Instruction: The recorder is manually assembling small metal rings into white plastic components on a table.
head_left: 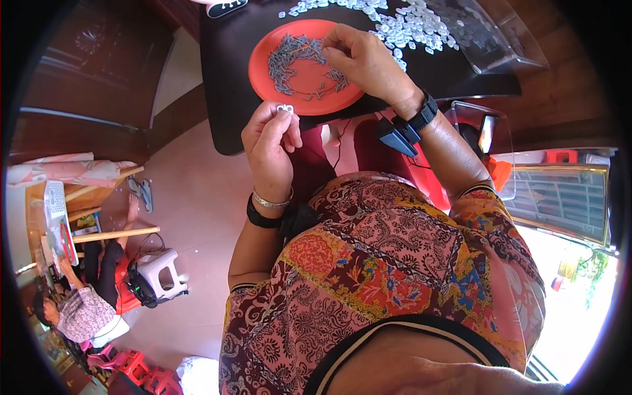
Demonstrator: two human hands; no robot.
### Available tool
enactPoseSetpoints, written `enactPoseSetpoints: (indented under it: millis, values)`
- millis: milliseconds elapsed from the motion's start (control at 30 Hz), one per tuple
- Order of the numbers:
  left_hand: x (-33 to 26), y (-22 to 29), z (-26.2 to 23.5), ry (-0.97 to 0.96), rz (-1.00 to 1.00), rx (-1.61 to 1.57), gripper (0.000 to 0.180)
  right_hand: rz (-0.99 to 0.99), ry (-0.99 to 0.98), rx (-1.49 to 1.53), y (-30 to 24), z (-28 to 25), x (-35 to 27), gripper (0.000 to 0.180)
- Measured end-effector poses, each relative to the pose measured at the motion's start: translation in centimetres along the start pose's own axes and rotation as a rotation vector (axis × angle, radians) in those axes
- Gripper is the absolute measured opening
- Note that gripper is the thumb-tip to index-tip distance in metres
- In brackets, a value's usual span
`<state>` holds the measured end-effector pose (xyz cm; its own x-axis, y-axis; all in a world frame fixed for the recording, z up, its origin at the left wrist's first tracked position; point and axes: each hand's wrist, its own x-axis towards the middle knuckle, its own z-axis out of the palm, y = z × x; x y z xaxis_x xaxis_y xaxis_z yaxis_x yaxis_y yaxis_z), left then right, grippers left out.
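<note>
My left hand (270, 135) is closed in a pinch on a small white plastic clip (284, 108), held up just off the near left rim of a red plate (260, 79). Many small grey screws (282, 66) lie in a ring on that plate, thickest toward its left side. Over the plate's right part is my right hand (352, 56), its thumb and fingertips pressed together; whatever they pinch is too small to make out. A scatter of small white plastic pieces (418, 26) covers the dark table beyond my right hand.
The dark table (227, 99) has a curved near edge. At its right stands a clear plastic bin (500, 39). Below the edge on the right is a clear container (507, 131) with an orange item. At far left, another person (85, 309) sits near a white stool (161, 276).
</note>
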<state>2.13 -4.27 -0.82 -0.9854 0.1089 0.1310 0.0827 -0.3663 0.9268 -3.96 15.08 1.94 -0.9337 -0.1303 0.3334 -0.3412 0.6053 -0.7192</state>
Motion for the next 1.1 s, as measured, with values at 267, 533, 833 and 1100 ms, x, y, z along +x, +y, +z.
enactPoseSetpoints:
  millis: [267, 533, 833, 1100]
  values:
    - [-0.1, 0.1, 0.0, 0.005, -0.032, 0.018, 0.017, -0.071, -0.038, 0.319, 1.1, 0.7, 0.5, 0.016]
    - [0.7, 1.0, 2.0, -0.125, -0.007, 0.001, 0.019, 0.155, -0.036, 1.027, -4.1, 0.8, -2.6, 0.011]
    - [0.3, 1.2, 2.3, -0.156, -0.108, 0.059, 0.017, 0.055, 0.014, 0.975, -2.8, 1.4, -4.5, 0.012]
    - [0.1, 1.4, 2.2, -0.179, -0.072, 0.228, 0.015, -0.006, -0.073, 0.841, -3.2, 0.6, -4.6, 0.013]
